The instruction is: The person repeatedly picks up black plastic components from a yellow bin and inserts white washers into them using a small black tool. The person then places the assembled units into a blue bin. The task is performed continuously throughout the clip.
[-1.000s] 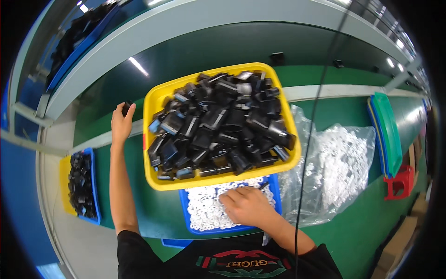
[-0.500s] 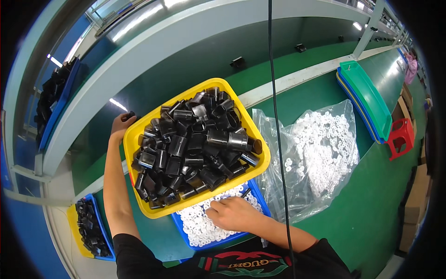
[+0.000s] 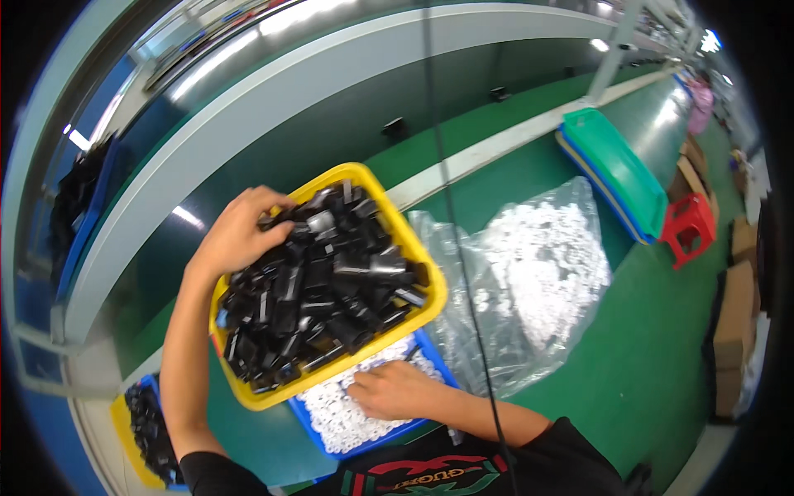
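My left hand (image 3: 246, 229) reaches over the far left rim of a yellow tray (image 3: 436, 310) heaped with short black plastic tube pieces (image 3: 318, 285). Its thumb and fingers are parted over the pieces, with no piece plainly gripped. Closed, with its fingers curled down, my right hand (image 3: 395, 388) rests on white ring-shaped pieces (image 3: 335, 417) in a blue tray (image 3: 442, 366). Whatever its fingertips hold is hidden. A short dark stick (image 3: 412, 352) shows just behind that hand. The yellow tray overlaps the blue one's far side.
A clear plastic bag (image 3: 538, 273) of white rings lies to the right. Beyond it are stacked trays, a green one (image 3: 616, 161) on top, and a red stool (image 3: 688, 229). A black cable (image 3: 451, 207) hangs across the view. More black pieces fill a tray (image 3: 149, 426) at lower left.
My left hand has moved from outside the yellow tray's left edge, where a dark piece was at its fingertips, to over the black pieces. My right hand stays at the white rings. The view has shifted.
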`<state>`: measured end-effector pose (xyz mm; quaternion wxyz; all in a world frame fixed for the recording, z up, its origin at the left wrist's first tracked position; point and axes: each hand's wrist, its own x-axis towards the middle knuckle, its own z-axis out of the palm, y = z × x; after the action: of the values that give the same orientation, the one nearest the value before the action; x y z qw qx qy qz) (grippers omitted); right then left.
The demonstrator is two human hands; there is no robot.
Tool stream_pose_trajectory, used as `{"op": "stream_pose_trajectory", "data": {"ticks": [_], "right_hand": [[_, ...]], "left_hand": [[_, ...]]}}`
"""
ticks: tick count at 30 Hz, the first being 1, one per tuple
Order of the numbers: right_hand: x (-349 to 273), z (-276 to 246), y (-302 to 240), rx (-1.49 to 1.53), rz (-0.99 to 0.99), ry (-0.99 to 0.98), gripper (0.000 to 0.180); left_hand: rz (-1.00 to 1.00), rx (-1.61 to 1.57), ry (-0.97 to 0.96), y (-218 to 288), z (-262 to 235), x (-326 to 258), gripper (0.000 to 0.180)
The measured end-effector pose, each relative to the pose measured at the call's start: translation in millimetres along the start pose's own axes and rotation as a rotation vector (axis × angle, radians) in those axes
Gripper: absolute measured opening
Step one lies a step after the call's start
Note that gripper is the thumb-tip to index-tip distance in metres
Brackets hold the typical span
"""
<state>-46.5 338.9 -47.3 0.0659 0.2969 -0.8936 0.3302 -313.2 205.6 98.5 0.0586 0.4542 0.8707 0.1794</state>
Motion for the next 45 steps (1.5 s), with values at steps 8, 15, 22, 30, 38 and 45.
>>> {"op": "stream_pose_trajectory", "data": {"ticks": [8,15,22,30,38,45], "right_hand": [[-6,4,5,0.031,-0.055,0.011,0.019],[-3,-7,1,0.152,-0.107,0.160,0.020],[-1,-21,-1,0.176,-0.114,0.220,0.023],[28,-55,-21,0.330,-0.119,0.226,0.030],[43,-73,-43,0.446,-0.059,0.320,0.029],[51,-70,-46,0.364,-0.048,0.279,0.032]], "left_hand": [[-0.057,-0.019,-0.147,16,-2,6,0.035],[-0.137,-0.021,0.368,66,-11,-82,0.032],[-0.075,-0.831,0.612,87,59,-203,0.033],[-0.045,-1.100,0.731,95,95,-213,0.042],[0.128,-1.067,0.588,87,119,-212,0.043],[0.021,-1.193,0.490,94,127,-208,0.043]]}}
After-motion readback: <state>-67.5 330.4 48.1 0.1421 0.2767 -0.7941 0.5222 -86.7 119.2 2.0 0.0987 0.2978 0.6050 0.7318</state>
